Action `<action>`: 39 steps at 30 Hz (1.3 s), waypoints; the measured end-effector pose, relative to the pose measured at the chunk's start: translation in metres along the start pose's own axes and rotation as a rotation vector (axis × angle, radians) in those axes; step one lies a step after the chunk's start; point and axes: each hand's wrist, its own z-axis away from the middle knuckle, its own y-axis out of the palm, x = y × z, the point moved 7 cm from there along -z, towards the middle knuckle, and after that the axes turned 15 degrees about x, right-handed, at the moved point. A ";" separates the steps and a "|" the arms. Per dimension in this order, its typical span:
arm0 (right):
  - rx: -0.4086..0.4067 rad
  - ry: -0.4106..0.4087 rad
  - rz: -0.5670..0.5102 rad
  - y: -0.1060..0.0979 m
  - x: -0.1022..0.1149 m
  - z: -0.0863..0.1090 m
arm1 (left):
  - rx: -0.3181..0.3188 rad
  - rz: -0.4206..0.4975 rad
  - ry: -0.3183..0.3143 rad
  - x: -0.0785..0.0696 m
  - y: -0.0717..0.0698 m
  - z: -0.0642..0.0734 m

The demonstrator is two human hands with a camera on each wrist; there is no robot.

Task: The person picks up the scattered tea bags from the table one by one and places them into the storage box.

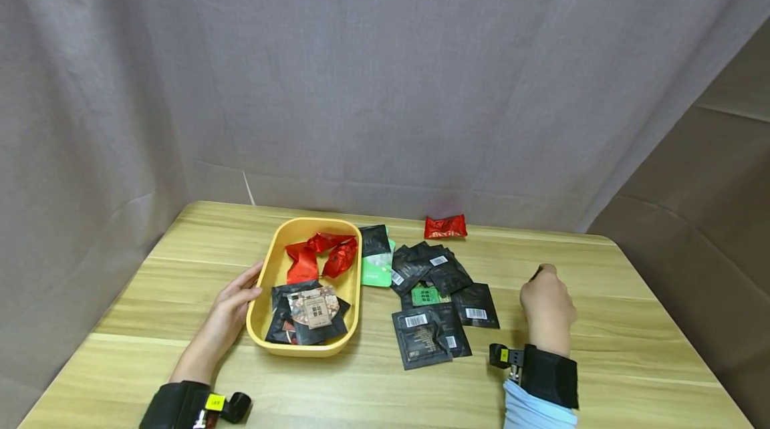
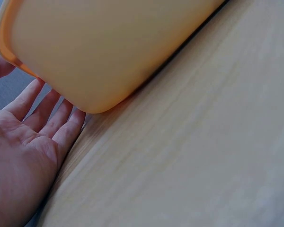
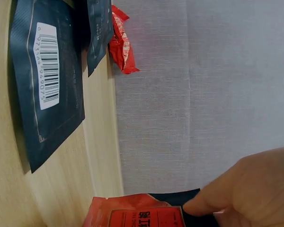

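A yellow plastic tray (image 1: 295, 351) stands left of the middle of the table, holding red foil packets (image 1: 341, 257) and several dark sachets (image 1: 317, 309). My left hand (image 1: 225, 309) touches the tray's left side with its fingers extended; the left wrist view shows the fingertips along the outer wall (image 2: 109, 56). Off to the right, my right hand (image 1: 547, 302) pinches a red and black sachet (image 3: 132, 210) between thumb and fingers, its printed red face showing in the right wrist view. From above, that sachet is mostly hidden by the hand.
Right of the tray lies a loose heap of black sachets (image 1: 424, 335), some with barcodes up. A green packet (image 1: 376, 272) lies against the tray's right side. One red foil packet (image 1: 445, 226) sits at the back edge, before the grey curtain (image 1: 385, 81).
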 end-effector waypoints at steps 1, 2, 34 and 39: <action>-0.001 0.000 0.000 0.000 0.000 0.000 | -0.001 -0.001 -0.002 0.000 0.000 0.000; -0.002 0.000 0.002 0.000 0.000 0.000 | -0.001 -0.003 -0.003 0.000 0.000 0.000; -0.457 -0.852 0.162 0.059 0.199 0.118 | 0.025 0.044 0.068 0.000 -0.002 -0.001; -0.448 -1.040 0.207 0.084 0.220 0.149 | 0.024 0.044 0.071 0.001 -0.002 0.000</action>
